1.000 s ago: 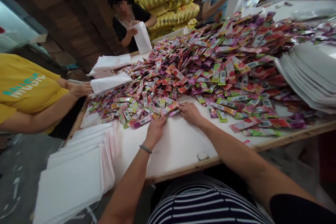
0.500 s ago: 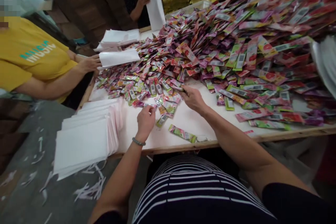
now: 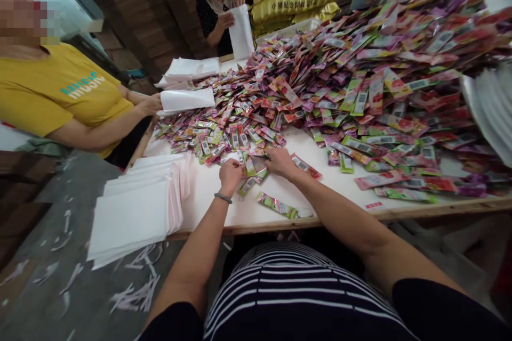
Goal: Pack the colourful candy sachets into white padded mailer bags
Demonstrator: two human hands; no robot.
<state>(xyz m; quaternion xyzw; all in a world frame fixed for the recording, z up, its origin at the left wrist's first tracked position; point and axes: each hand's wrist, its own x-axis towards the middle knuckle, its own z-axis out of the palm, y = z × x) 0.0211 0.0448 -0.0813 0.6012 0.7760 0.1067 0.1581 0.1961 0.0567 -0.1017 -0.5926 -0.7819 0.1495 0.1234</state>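
Under right hand [image 3: 280, 162], half-hidden sachets [image 3: 261, 175].

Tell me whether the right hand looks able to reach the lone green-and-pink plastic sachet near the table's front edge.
Probably yes: only bare white tabletop seems to lie between the right hand and that sachet.

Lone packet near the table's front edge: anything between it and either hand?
From the right hand, nothing visible beyond bare tabletop by the palm. From the left hand, one thing: a smaller-looking packet lies flat between it and the lone packet.
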